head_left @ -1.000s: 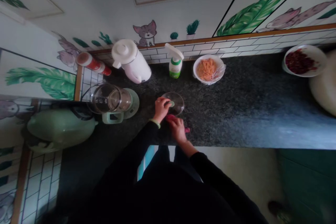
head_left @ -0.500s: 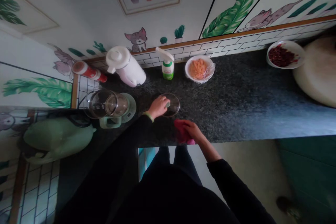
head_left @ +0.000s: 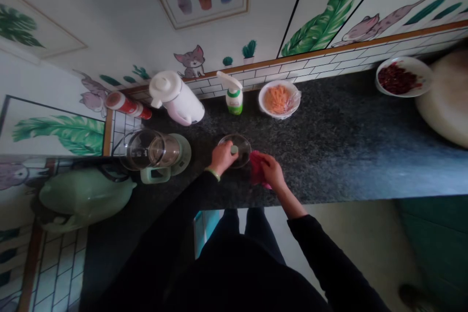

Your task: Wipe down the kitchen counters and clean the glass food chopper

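Note:
A round clear glass lid with a pale green knob is over the dark countertop. My left hand is closed on that knob from the lid's left side. On the right, my right hand grips a red-pink cloth, which hangs bunched below the fingers. The cloth's upper end is close to the lid's right rim; whether they touch I cannot tell. Behind the lid stands a white and green spray bottle.
A glass jug on a pale green base, a white kettle and a red canister stand left. A green appliance sits nearer. Toward the wall are a bowl of orange pieces and a bowl of dark red pieces.
My right hand has lifted the cloth up and away from the counter's front edge, toward the lid's right rim. The left hand stays on the knob. The view has shifted slightly.

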### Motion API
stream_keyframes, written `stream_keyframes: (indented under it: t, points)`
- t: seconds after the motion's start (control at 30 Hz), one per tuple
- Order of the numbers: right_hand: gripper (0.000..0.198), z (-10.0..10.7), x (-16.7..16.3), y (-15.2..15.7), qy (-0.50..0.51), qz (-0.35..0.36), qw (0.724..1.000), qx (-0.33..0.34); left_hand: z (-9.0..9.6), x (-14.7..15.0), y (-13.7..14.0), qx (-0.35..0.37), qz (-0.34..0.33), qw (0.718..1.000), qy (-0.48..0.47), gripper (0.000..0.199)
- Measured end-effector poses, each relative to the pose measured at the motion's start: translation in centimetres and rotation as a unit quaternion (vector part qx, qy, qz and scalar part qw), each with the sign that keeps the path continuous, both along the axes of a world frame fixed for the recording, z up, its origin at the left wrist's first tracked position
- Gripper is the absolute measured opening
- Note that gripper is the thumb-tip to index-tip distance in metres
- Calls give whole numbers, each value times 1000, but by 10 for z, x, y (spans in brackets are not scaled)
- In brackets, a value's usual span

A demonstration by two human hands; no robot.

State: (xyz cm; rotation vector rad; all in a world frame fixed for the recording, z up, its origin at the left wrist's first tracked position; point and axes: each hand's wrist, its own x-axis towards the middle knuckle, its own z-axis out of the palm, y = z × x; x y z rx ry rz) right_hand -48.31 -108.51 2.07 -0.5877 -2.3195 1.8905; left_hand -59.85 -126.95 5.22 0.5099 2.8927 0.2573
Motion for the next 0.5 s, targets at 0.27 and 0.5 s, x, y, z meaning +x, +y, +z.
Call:
stream_keyframes:
  t: [0.27,0.5]
  points:
    - [43,-16,-22,-17,86,-18,991,101,-22,4,-3,72,-1,997,18,33]
    - [51,-21,-70,-23,129,172,950,227,-28,5,-6,95,-31,995,-6,35]
